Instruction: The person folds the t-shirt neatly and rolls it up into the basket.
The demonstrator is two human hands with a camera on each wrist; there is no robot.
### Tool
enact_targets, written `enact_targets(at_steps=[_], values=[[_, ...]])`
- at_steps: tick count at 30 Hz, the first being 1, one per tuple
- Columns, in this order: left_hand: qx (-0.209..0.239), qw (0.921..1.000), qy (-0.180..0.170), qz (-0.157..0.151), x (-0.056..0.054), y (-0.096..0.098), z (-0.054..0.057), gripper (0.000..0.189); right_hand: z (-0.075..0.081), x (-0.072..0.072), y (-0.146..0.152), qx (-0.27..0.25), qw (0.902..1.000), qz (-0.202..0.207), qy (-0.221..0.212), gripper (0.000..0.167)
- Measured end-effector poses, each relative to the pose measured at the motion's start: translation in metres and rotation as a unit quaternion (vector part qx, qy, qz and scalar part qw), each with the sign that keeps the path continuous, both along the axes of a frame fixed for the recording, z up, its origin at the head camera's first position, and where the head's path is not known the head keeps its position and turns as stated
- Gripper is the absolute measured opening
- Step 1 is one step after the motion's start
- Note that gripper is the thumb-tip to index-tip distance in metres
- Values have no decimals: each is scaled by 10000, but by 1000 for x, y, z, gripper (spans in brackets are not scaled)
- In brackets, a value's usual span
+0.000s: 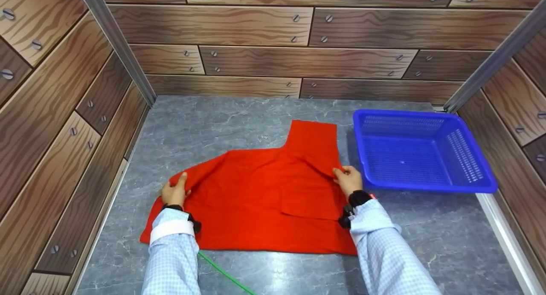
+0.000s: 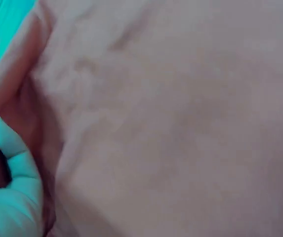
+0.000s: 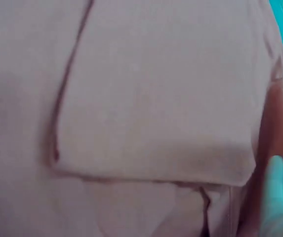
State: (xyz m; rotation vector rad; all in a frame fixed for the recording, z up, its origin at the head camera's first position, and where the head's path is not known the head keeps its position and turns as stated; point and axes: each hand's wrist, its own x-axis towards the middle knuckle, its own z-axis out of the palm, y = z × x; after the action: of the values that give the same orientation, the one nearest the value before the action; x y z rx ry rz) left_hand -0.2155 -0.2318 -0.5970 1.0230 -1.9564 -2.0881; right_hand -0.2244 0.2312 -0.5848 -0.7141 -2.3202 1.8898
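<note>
"Right hand (image 1: 349,182) is pinching the right edge of a red cloth (image 1: 247,201), and the gap between thumb and fingers is looking narrow!"

"And the left hand (image 1: 174,195)?"

"Gripping too, over at the cloth's upper left edge! Its thumb is lying along a fold in the left wrist view, while the other fingers are mostly hiding."

"So which way is the cloth lying?"

"Spread on the grey worktop (image 1: 204,120), stretching between the two hands! Its long axis is running left to right, straight across the person's front, and a narrower part is pointing away from the person near the right end."

"Which hand is sitting nearer to that narrower part?"

"Right hand, clearly! It is holding the edge just on the near side of it; the left is gripping well apart, toward the other end."

"Anything beside them?"

"Blue basket (image 1: 426,187), standing just to the right of that right hand!"
</note>
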Motion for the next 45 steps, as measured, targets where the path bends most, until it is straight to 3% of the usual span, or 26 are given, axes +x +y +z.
enact_targets(at_steps=[2, 5, 8, 11, 14, 16, 19, 22, 24, 26, 30, 35, 39, 42, 45], values=[[-258, 9989, -265, -298, 4, -3, -1, 61, 1, 2, -2, 318, 9993, 135, -162, 35], [-171, 9974, -433, -552, 9, -7, -3, 48, 1, 5, -2, 1025, 9939, 261, -299, 41], [-278, 9958, -499, -713, 12, -9, -3, 45, 2, 6, 0, 1091, 9936, 185, -229, 37], [-1209, 9887, -455, -757, 13, -10, 0, 42, 3, 5, 1, 1093, 9940, 44, -58, 32], [-2220, 9734, -215, -527, 13, -10, 6, 38, 5, 3, -2, 1348, 9908, -12, 140, 26], [-2429, 9695, -47, -312, 13, -9, 10, 38, 6, 2, -4, 1368, 9904, -23, 219, 21], [-1987, 9800, 122, -67, 11, -7, 16, 36, 8, 2, -7, 739, 9969, 20, 251, 17], [-803, 9962, 326, 114, 6, -4, 22, 33, 11, 2, -9, 17, 9998, -35, 195, 22], [-67, 9986, 483, 209, 2, -3, 26, 33, 13, 3, -10, -224, 9995, -128, 174, 27], [376, 9972, 607, 225, 0, -4, 30, 38, 15, 4, -11, -161, 9996, -188, 121, 30], [234, 9972, 663, 253, -1, -9, 30, 43, 15, 8, -11, 224, 9991, -310, 193, 28], [-50, 9909, 882, 1019, -1, -18, 27, 38, 7, 17, -13, 321, 9941, -829, 627, 24], [303, 9838, 973, 1476, 3, -24, 25, 22, -2, 28, -8, 685, 9871, -1251, 735, 26], [732, 9783, 1008, 1657, 8, -28, 25, 11, -7, 38, -3, 959, 9824, -1408, 771, 25], [1061, 9736, 1068, 1714, 12, -31, 24, 11, -8, 51, 0, 823, 9807, -1454, 1020, 21]])
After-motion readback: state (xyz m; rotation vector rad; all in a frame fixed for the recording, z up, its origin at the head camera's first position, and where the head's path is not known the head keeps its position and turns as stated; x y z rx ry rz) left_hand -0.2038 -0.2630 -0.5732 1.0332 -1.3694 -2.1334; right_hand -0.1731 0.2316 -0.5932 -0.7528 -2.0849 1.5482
